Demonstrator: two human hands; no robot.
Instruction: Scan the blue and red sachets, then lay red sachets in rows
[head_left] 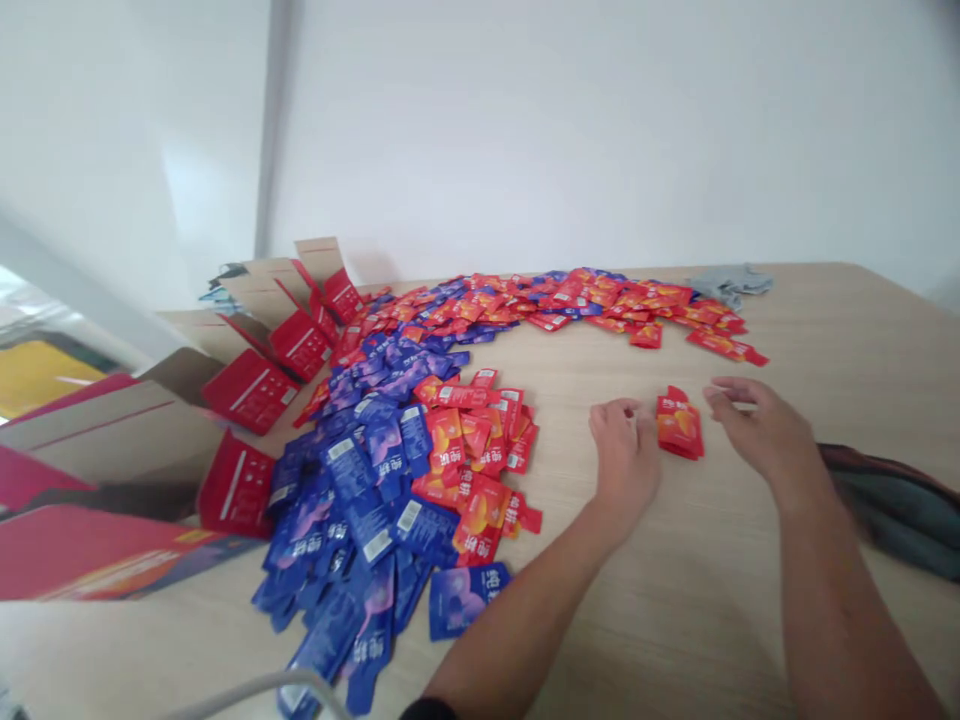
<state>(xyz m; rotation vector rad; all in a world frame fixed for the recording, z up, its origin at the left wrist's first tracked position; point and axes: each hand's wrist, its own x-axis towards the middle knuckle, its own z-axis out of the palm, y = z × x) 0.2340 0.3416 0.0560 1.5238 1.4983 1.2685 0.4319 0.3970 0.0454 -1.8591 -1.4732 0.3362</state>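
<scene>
A small stack of red sachets [679, 424] with orange pictures stands on the table between my hands. Just left of it is my left hand [624, 455], its fingers loosely curled, thumb side toward the stack; I see nothing in it. To the right, my right hand [761, 425] is bent with thumb and forefinger curved and a gap between them, apart from the stack and holding nothing visible. Left of my left hand lies a loose pile of red sachets [480, 515], beside a large heap of blue sachets [375, 470].
A band of mixed red and blue sachets [570, 292] curves along the back. Opened red cartons [251, 390] stand at the left. A grey cloth [731, 285] lies at the back right; a dark pouch [892, 510] is beside my right forearm. A pale cable [262, 688] crosses the lower left.
</scene>
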